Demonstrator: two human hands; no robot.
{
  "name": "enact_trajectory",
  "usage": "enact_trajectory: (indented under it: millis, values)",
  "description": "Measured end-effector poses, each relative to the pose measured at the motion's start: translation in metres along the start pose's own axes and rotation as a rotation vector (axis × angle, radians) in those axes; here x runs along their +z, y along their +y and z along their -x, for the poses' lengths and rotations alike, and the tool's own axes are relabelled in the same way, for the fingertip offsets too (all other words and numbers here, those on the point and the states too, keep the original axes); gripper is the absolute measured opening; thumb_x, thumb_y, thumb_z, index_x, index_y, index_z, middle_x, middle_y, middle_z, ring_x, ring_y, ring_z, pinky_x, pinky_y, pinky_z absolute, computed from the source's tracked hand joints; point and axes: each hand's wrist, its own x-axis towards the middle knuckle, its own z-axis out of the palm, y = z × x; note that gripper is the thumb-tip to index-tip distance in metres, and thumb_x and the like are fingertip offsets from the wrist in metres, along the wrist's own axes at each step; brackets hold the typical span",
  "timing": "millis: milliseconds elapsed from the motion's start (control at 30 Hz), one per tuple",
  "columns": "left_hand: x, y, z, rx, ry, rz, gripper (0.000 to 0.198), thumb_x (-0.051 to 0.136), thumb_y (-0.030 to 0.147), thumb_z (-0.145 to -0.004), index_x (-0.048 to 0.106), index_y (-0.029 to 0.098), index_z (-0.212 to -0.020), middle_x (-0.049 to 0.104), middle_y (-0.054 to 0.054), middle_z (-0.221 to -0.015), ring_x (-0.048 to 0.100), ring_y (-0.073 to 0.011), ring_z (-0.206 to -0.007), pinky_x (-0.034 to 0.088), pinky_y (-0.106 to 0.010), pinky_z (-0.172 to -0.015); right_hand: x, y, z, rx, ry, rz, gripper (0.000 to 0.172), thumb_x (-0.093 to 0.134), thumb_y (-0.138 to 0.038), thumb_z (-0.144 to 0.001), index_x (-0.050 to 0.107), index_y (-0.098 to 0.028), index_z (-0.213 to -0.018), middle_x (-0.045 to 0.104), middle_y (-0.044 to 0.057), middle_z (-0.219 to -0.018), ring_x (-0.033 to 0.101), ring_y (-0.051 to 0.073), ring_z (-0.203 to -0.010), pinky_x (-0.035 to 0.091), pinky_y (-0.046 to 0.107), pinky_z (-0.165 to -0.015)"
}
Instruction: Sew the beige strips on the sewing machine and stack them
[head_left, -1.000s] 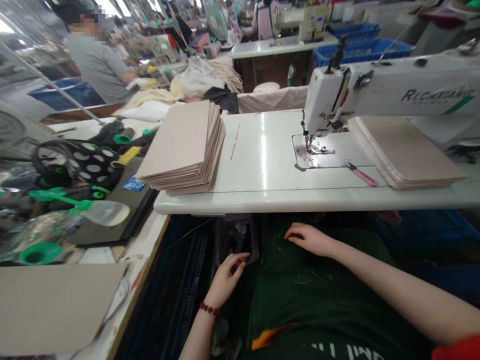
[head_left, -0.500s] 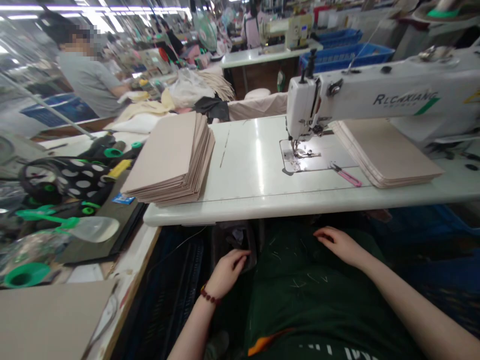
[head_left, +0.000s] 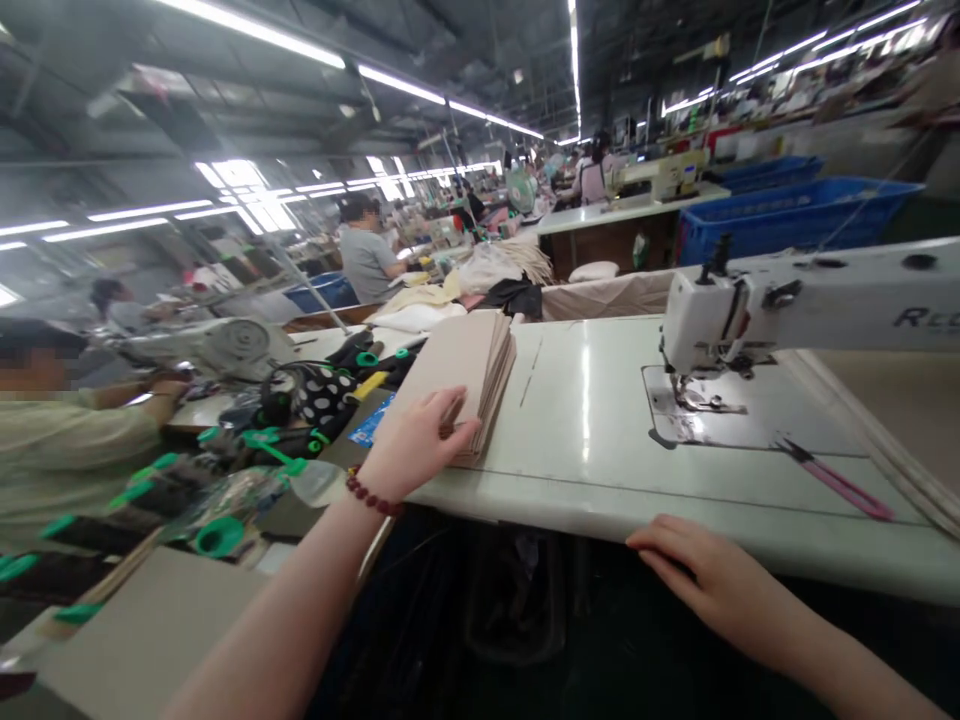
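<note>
My left hand (head_left: 420, 440), with a dark red bead bracelet on the wrist, is over the near part of a stack of beige fabric panels (head_left: 450, 350). Its thumb and fingers are apart at the stack's right side; whether they touch the top panel I cannot tell. My right hand (head_left: 686, 560) hovers by the front edge of the white sewing table (head_left: 570, 500), holding nothing, its fingers stretched and the thumb apart. Between and beyond the hands stands the white sewing machine (head_left: 697, 320). Pink-handled thread snips (head_left: 840, 480) lie to the right of its needle plate.
More beige panels (head_left: 885, 400) rest under the machine arm. Thread cones (head_left: 217, 537), a polka-dot item (head_left: 322, 390) and a clear bottle (head_left: 315, 482) crowd the left side table. Co-workers sit further off, one (head_left: 67, 450) at the left. Blue crates (head_left: 795, 220) stand behind.
My left hand has risen from below the table to the stack of beige panels. My right hand has come up to the table's front edge. The view has tilted up and turned left.
</note>
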Motion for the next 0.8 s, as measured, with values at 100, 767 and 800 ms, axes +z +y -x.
enact_trajectory:
  millis: [100, 767, 800]
  values:
    - [0.004, 0.001, -0.009, -0.091, -0.002, -0.102, 0.028, 0.04, 0.038, -0.095, 0.062, 0.021, -0.103, 0.069, -0.003, -0.087, 0.064, -0.0196, -0.078, 0.047, -0.028, -0.072, 0.008, -0.001, -0.02, -0.051, -0.035, 0.029, 0.024, 0.041, -0.032, -0.095, 0.063, -0.033, -0.106, 0.064, 0.005, -0.097, 0.062, 0.022, -0.091, 0.053, 0.039, -0.083]
    - [-0.039, 0.094, 0.056, -0.301, -0.013, 0.673, 0.03, 0.044, 0.042, -0.093, 0.052, 0.02, -0.074, 0.052, 0.003, -0.066, 0.05, -0.0129, -0.064, 0.041, -0.02, -0.058, -0.05, -0.121, -0.023, 0.047, 0.139, -0.366, 0.018, 0.049, -0.033, -0.092, 0.063, -0.025, -0.084, 0.062, -0.002, -0.072, 0.056, 0.013, -0.065, 0.046, 0.022, -0.057]
    - [-0.033, 0.096, 0.058, -0.331, -0.08, 0.776, 0.03, 0.046, 0.043, -0.092, 0.052, 0.019, -0.074, 0.052, 0.003, -0.067, 0.049, -0.0127, -0.065, 0.041, -0.02, -0.058, -0.048, -0.121, -0.019, 0.082, 0.113, -0.407, 0.018, 0.05, -0.033, -0.091, 0.062, -0.023, -0.083, 0.06, -0.002, -0.07, 0.054, 0.012, -0.063, 0.044, 0.022, -0.056]
